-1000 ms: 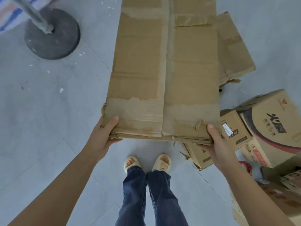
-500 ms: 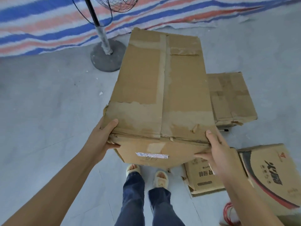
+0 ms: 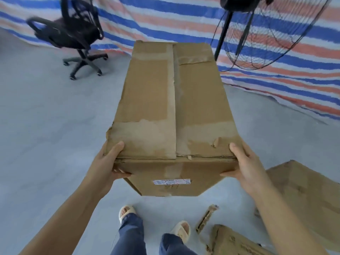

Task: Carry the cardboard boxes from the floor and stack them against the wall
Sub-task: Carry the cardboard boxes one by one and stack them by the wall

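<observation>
Left hand [image 3: 108, 163] first: it's clamped on the near left corner of the long cardboard box [image 3: 174, 107], thumb flat on the top flap, the rest of the fingers curled under the front face. So it's a pinch across the corner, not a palm underneath.

The box itself is up off the grey floor [image 3: 46, 126], held out in front at about waist level, long axis pointing away toward the striped tarp [image 3: 276, 57]. It looks stiff enough to hold its shape, since the sides aren't bowing, but the top is pretty beat up: old tape peeled off, torn paper at the near left edge, the centre seam only partly taped. I'd guess it's light or close to empty, because two corner pinches are carrying it with no sag, but that's a guess. Bare cardboard isn't slippery, so grip is fine. I wouldn't pull on the flaps though; they look like they'd lift. The bottom edges or corners are the safer hold.

Right hand [image 3: 244, 166] mirrors the left, wrapped on the near right corner with the thumb on top and the fingers under the front face.

More boxes lie on the floor at lower right: a flattened one [image 3: 301, 197] and a printed one [image 3: 237, 242]. A standing fan [image 3: 257, 34] is close to the path ahead, so watch the far end of the box.
</observation>
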`<state>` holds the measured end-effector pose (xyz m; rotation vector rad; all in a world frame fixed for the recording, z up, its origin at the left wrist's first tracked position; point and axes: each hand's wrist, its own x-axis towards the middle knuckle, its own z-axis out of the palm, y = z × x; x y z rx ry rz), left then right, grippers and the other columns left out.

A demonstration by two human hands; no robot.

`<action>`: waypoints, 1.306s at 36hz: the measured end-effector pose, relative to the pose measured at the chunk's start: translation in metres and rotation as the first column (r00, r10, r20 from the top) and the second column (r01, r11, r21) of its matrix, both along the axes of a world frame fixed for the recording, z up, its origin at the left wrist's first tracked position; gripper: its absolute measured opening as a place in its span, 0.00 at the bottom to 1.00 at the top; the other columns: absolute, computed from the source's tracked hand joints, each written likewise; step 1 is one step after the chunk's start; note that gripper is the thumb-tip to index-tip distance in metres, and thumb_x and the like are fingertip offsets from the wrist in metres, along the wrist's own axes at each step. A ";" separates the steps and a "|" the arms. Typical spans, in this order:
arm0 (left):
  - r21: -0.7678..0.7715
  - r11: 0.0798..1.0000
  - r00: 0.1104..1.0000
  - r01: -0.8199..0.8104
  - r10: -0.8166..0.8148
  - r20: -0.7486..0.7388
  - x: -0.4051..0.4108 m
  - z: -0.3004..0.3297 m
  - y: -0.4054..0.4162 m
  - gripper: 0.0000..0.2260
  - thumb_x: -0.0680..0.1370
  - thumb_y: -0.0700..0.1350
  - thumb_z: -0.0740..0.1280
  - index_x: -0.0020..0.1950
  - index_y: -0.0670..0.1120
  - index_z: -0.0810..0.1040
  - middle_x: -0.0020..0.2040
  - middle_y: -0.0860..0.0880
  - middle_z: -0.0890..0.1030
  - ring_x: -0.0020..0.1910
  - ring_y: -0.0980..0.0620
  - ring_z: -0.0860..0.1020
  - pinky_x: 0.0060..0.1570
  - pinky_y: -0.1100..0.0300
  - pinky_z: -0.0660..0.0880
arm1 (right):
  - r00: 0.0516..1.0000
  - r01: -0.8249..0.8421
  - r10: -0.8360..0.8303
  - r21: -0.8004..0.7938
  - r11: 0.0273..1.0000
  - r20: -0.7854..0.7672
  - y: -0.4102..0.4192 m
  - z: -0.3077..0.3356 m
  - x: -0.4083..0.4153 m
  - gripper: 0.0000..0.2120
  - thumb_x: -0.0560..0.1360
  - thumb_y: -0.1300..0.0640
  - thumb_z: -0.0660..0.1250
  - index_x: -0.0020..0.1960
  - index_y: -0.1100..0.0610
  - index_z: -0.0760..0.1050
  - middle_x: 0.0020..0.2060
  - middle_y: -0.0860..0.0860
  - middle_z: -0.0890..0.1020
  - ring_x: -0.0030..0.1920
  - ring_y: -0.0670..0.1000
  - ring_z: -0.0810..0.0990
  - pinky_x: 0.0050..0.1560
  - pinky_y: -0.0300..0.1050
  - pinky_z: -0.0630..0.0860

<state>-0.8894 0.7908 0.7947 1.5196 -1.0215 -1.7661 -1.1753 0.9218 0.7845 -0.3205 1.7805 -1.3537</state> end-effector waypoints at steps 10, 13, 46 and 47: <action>-0.029 0.935 0.934 -0.354 0.351 -0.060 0.155 0.026 -0.009 0.10 0.79 0.49 0.64 0.60 0.54 0.75 0.55 0.49 0.81 0.53 0.45 0.80 0.49 0.41 0.78 | 0.937 -0.347 0.343 -0.066 0.935 -0.068 -0.114 0.024 0.128 0.13 0.80 0.53 0.60 0.62 0.46 0.76 0.54 0.50 0.83 0.55 0.55 0.80 0.39 0.55 0.78; -0.031 0.901 0.901 -0.432 0.430 -0.058 0.205 0.032 -0.017 0.09 0.79 0.49 0.65 0.59 0.54 0.76 0.54 0.48 0.81 0.52 0.45 0.80 0.51 0.40 0.78 | 0.907 -0.421 0.417 -0.082 0.904 -0.064 -0.147 0.028 0.178 0.13 0.80 0.54 0.59 0.63 0.48 0.76 0.53 0.51 0.83 0.53 0.55 0.81 0.38 0.55 0.78; -0.007 0.545 0.545 -0.838 0.838 -0.022 0.415 0.024 -0.221 0.13 0.77 0.48 0.66 0.61 0.50 0.77 0.53 0.47 0.83 0.49 0.46 0.81 0.43 0.43 0.80 | 0.517 -0.855 0.856 -0.062 0.515 -0.021 -0.510 0.024 0.428 0.14 0.81 0.55 0.57 0.62 0.47 0.76 0.52 0.50 0.84 0.50 0.55 0.81 0.42 0.61 0.78; -0.005 0.538 0.538 -0.843 0.843 -0.022 0.415 0.026 -0.233 0.12 0.77 0.49 0.66 0.60 0.51 0.77 0.53 0.47 0.83 0.50 0.46 0.81 0.44 0.42 0.79 | 0.508 -0.860 0.861 -0.060 0.506 -0.022 -0.525 0.026 0.431 0.14 0.81 0.55 0.57 0.62 0.47 0.77 0.51 0.50 0.84 0.50 0.55 0.81 0.43 0.62 0.78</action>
